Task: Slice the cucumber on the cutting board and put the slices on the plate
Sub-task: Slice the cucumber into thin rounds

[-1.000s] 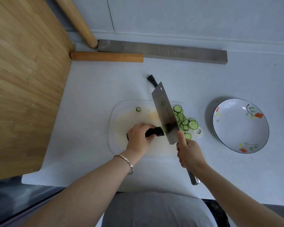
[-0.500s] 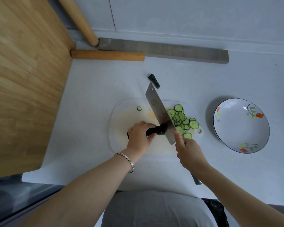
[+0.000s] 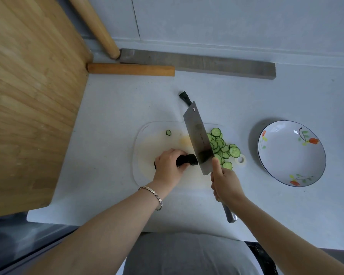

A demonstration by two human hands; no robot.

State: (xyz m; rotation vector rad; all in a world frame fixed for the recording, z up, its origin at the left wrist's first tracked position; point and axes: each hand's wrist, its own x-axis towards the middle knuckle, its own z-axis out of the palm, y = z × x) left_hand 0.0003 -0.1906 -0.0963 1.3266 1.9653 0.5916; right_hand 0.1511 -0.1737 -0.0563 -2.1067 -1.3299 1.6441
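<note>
Soft even daylight; faint shadows; wide-angle bending at edges.

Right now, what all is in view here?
Translucent white plastic cutting board: one, centre.
Dark green cucumber stub: one, on board.
Steel cleaver: one, silver, over board.
Pale green cucumber slices: pile, right of cleaver; lone slice far left.
White flowered plate: one, right of board.
Small black object: one, beyond cleaver.
Wooden rods: two, tan, far left.
Grey flat bar: one, at back.
Bamboo board: one, tan, left.
Hands: two; left hand holds stub, right hand grips cleaver.
</note>
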